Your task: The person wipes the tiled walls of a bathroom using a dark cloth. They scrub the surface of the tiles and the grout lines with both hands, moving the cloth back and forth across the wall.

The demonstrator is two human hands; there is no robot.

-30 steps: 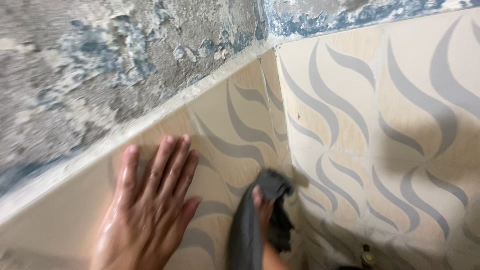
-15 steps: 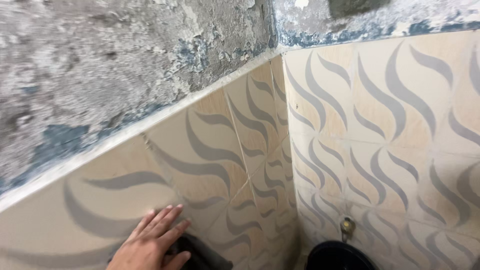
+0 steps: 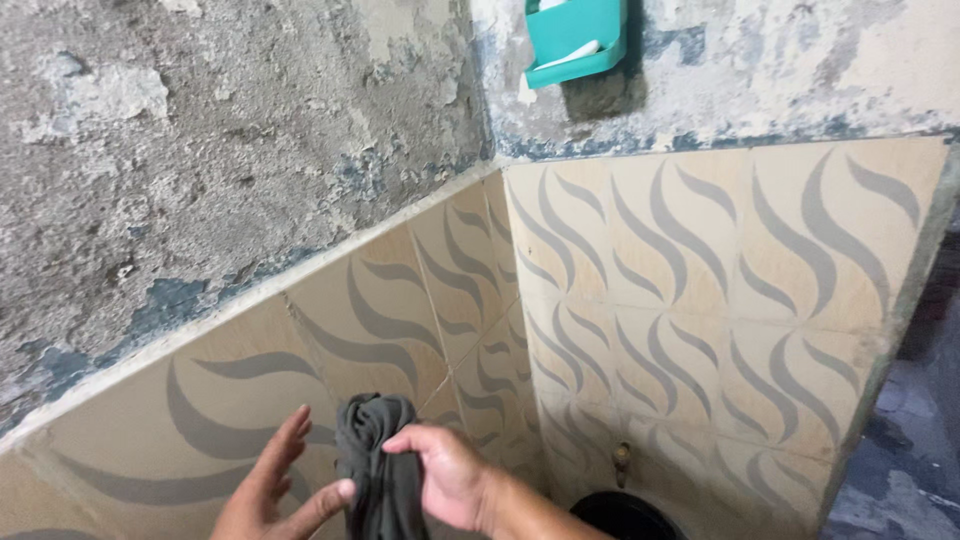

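Right hand (image 3: 450, 478) keeps its grip clenched around a dark grey cloth (image 3: 378, 465), the fingers curled over the bunched upper part while the rest of the cloth hangs down out of the bottom of the view. Left hand (image 3: 275, 490) is just beside it on the other side, its grip released: the fingers are spread and raised, and only the thumb tip touches the cloth's left edge. So the cloth sits between the two hands, low in the view and a little left of the middle, held up in front of the tiled wall (image 3: 400, 290) rather than pressed flat on it.

Both hands are close to the corner where two walls meet. The tiles are cream with grey wave patterns and reach partway up; above them the plaster (image 3: 200, 150) is rough, grey and flaking, with blue patches. A teal soap holder (image 3: 577, 38) is fixed high on the right-hand wall, well apart from the hands. Lower down near the corner are a small brass tap (image 3: 622, 460) and the rim of a black bucket (image 3: 625, 515).
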